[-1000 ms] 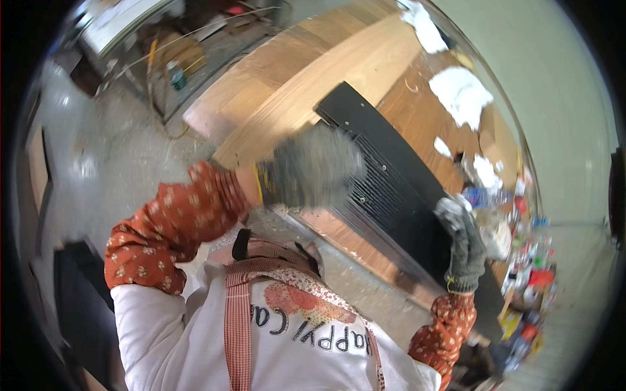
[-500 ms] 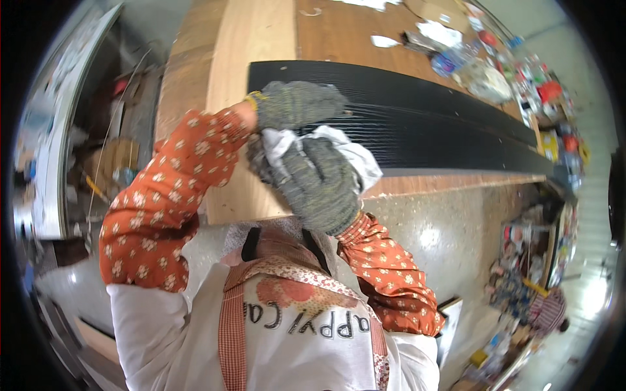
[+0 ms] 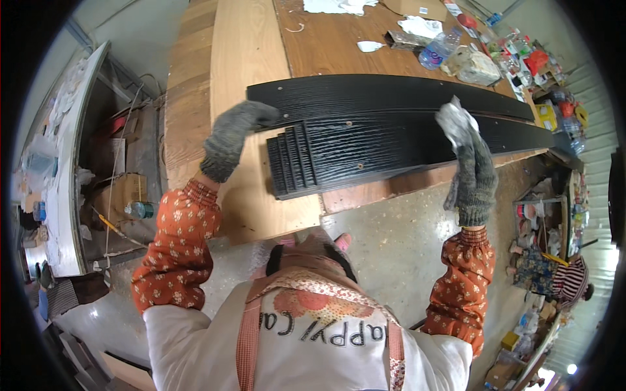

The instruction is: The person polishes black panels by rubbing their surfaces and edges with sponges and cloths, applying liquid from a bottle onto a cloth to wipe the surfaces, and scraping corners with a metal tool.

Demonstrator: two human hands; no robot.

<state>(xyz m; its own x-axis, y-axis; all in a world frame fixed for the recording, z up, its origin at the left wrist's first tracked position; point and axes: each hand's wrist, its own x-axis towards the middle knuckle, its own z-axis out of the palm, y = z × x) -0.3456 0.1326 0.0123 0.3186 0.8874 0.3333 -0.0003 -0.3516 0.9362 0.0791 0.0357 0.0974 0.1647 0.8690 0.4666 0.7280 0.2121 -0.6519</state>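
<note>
Both of my hands wear grey knitted gloves. My left hand is at the left end of the far black board, its fingers closed together over the near corner. My right hand is out to the right, wrapped round a crumpled white cloth that touches the black boards. Nearer to me lies a stack of black wood-grained boards, whose left ends form steps. Small light spots dot their faces. The thumb side of my left hand is hidden.
The boards rest on a brown wooden table with a pale plank along it. Toward its far right are a plastic bottle, a white scrap and clutter. A long shelf stands left. Another person is at the right.
My hands have moved apart: the right has carried the cloth rightward along the boards, the left has shifted to the far board's end. The stack's stepped left ends now show.
</note>
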